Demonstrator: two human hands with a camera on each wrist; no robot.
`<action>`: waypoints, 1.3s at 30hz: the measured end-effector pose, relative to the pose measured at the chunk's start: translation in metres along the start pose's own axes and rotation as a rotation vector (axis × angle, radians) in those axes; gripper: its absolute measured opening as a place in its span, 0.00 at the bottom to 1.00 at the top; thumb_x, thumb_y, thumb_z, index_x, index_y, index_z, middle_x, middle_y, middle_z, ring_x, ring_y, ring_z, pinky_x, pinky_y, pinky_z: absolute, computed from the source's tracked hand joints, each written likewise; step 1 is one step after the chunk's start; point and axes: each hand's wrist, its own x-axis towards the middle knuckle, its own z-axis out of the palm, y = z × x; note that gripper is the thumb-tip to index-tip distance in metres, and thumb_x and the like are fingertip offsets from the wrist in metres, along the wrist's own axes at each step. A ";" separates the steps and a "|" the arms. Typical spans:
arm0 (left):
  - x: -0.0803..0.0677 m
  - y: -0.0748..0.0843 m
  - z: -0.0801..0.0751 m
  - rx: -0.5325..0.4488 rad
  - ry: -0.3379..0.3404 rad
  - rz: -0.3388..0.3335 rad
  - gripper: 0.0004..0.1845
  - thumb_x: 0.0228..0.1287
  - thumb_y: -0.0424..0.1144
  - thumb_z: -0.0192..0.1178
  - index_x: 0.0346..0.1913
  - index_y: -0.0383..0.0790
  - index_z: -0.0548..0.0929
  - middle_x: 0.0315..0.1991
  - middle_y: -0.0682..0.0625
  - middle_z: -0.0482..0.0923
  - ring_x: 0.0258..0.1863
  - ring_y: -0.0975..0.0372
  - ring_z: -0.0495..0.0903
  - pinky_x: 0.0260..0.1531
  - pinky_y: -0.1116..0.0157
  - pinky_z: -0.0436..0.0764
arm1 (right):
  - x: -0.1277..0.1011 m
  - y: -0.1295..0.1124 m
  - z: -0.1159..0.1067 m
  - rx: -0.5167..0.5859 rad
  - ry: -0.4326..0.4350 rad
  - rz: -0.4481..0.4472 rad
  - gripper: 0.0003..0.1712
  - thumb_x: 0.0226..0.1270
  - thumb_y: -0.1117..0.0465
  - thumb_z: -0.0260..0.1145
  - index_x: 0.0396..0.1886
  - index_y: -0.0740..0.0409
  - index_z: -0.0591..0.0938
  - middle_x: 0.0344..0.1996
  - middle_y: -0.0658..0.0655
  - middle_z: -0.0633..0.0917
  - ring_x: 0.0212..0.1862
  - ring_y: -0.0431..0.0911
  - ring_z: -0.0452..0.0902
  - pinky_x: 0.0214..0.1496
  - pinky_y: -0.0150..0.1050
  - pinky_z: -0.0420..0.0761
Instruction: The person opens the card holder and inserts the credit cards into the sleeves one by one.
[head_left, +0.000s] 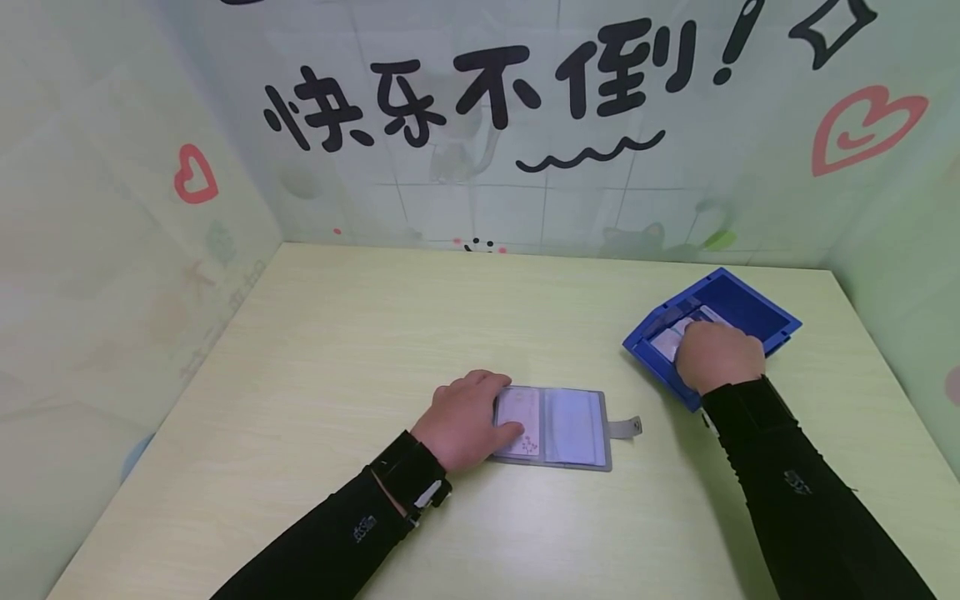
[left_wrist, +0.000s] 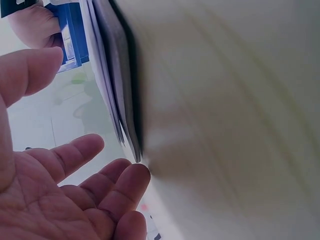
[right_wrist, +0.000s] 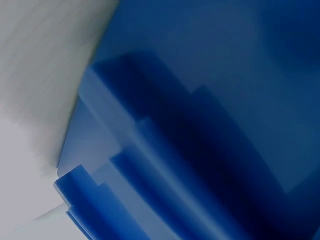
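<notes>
A small card holder booklet point(head_left: 576, 427) lies unfolded on the table, a pinkish card point(head_left: 519, 421) in its left pocket and a grey snap strap point(head_left: 625, 428) sticking out to the right. My left hand point(head_left: 468, 421) is at its left edge, thumb over the left page. In the left wrist view, the loosely spread fingers point(left_wrist: 125, 187) come up to the booklet's edge. My right hand point(head_left: 720, 357) reaches into a blue plastic bin point(head_left: 750, 304), over light-coloured cards point(head_left: 667, 340). Its fingertips are hidden; the right wrist view shows only the bin's blurred wall point(right_wrist: 165, 175).
The pale wood table point(head_left: 420, 308) is enclosed by printed walls point(head_left: 465, 208) at the back and both sides. The bin stands tilted at the back right, close to the table's right edge.
</notes>
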 end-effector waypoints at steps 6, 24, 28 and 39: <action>-0.001 0.000 -0.001 -0.003 -0.001 -0.003 0.36 0.70 0.57 0.66 0.74 0.41 0.75 0.72 0.44 0.75 0.68 0.51 0.76 0.67 0.44 0.73 | 0.000 0.000 0.003 0.014 0.041 -0.003 0.16 0.74 0.64 0.56 0.43 0.75 0.82 0.30 0.72 0.86 0.29 0.63 0.82 0.45 0.70 0.82; -0.001 -0.004 -0.001 0.003 0.005 -0.011 0.36 0.70 0.57 0.66 0.73 0.41 0.75 0.71 0.44 0.75 0.66 0.51 0.77 0.65 0.45 0.73 | -0.001 0.007 -0.007 0.226 0.006 -0.035 0.17 0.74 0.67 0.58 0.56 0.72 0.83 0.52 0.75 0.85 0.51 0.70 0.82 0.52 0.66 0.82; -0.001 -0.004 -0.001 0.010 0.004 -0.010 0.36 0.70 0.57 0.66 0.73 0.41 0.75 0.71 0.44 0.76 0.66 0.51 0.76 0.65 0.45 0.73 | -0.003 0.008 -0.011 0.248 -0.015 -0.057 0.17 0.75 0.66 0.59 0.57 0.72 0.83 0.55 0.76 0.84 0.55 0.71 0.80 0.56 0.67 0.81; 0.000 -0.004 -0.001 0.003 0.002 -0.016 0.36 0.69 0.57 0.66 0.74 0.41 0.74 0.71 0.44 0.75 0.66 0.51 0.76 0.66 0.45 0.72 | -0.005 0.010 -0.014 0.236 0.023 -0.069 0.18 0.77 0.66 0.58 0.58 0.72 0.83 0.56 0.77 0.83 0.56 0.73 0.80 0.57 0.67 0.81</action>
